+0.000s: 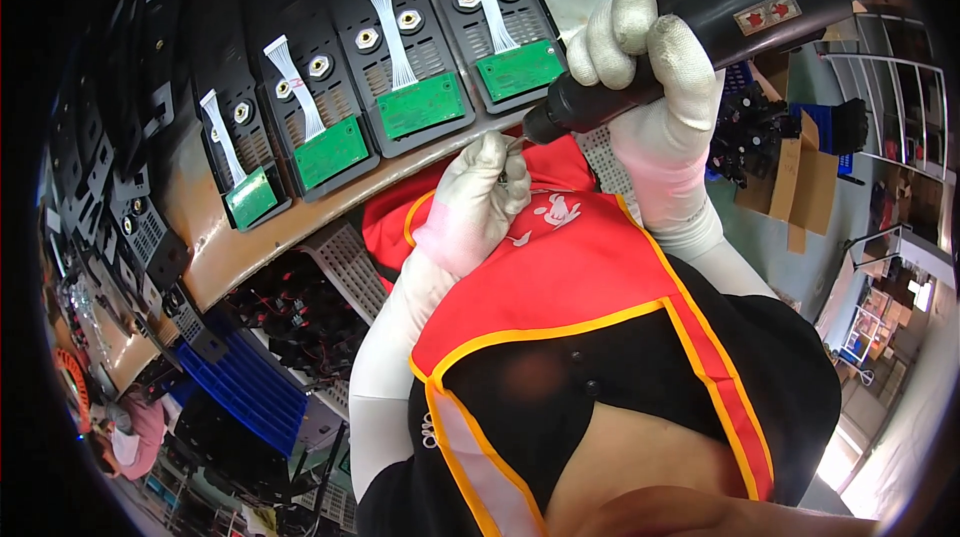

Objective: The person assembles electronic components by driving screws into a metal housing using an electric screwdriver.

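Note:
My right hand, in a white glove, is wrapped round a black and orange electric screwdriver. The tool's nose points down-left toward my left hand. That gloved hand is pinched closed just below the tip; whatever is between its fingers is too small to make out. Ahead, black slotted metal plates lie in a row along the table edge. Green circuit boards sit on their near ends, such as one board in the middle. White ribbon cables run from the boards across the plates, beside hex nuts.
The brown table edge curves in front of me. More black plates are stacked at the left. Below the table are a blue crate and a crate of dark parts. An open cardboard box stands at right. Another person is far left.

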`<action>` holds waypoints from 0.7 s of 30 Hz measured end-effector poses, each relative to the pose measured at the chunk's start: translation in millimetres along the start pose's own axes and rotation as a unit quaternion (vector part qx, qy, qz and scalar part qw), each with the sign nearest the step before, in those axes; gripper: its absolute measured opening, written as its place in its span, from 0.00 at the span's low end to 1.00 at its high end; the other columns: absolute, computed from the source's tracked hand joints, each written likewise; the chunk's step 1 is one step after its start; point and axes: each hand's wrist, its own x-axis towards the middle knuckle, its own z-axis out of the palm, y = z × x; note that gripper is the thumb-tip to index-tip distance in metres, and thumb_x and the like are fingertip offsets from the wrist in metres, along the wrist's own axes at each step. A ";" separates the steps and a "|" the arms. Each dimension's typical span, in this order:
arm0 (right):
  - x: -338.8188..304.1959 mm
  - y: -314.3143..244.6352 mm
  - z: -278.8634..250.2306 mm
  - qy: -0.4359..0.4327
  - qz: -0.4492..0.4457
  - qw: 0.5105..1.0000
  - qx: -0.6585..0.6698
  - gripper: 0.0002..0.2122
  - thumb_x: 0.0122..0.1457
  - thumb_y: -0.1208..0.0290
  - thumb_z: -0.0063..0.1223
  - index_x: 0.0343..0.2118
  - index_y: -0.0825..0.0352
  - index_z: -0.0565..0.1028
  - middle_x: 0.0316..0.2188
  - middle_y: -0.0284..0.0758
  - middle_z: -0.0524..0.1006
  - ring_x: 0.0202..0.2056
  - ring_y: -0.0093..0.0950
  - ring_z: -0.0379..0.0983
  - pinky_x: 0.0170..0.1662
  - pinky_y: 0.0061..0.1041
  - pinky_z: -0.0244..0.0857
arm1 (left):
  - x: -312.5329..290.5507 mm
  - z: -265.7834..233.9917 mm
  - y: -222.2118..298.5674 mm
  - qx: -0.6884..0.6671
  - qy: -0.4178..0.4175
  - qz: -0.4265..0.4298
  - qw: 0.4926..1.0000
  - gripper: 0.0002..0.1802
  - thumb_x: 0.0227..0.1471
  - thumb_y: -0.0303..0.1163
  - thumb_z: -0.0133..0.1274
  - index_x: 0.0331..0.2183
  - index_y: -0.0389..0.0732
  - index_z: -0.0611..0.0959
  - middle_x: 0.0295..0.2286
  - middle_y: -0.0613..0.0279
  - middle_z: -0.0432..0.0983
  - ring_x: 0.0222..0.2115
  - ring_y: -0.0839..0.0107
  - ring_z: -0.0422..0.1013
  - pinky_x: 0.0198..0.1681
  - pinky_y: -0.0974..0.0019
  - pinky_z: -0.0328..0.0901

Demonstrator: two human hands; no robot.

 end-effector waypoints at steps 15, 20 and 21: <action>1.9 -1.5 -9.8 -0.006 -0.017 0.999 -0.038 0.03 0.57 0.72 0.42 0.30 0.61 0.61 0.25 0.27 0.60 0.21 0.17 0.55 0.29 0.23 0.55 | 4.9 6.0 -0.7 -0.007 0.029 -0.019 0.999 0.17 0.54 0.45 0.50 0.34 0.40 0.71 0.21 0.69 0.66 0.19 0.81 0.59 0.20 0.78 0.55; 1.7 -8.2 -4.1 0.040 -0.042 0.998 0.009 0.03 0.55 0.80 0.44 0.26 0.70 0.66 0.16 0.33 0.66 0.18 0.21 0.62 0.25 0.23 0.61 | 10.3 6.7 -12.2 0.008 -0.002 0.043 0.999 0.14 0.54 0.41 0.51 0.34 0.40 0.73 0.21 0.68 0.67 0.19 0.80 0.60 0.21 0.78 0.56; -0.2 -10.9 -4.7 0.038 -0.031 0.999 -0.024 0.07 0.56 0.75 0.43 0.38 0.67 0.64 0.19 0.29 0.62 0.18 0.19 0.57 0.25 0.21 0.57 | 11.6 6.3 -10.9 0.020 -0.006 0.036 0.999 0.14 0.55 0.40 0.51 0.36 0.39 0.73 0.22 0.68 0.67 0.20 0.80 0.61 0.22 0.78 0.57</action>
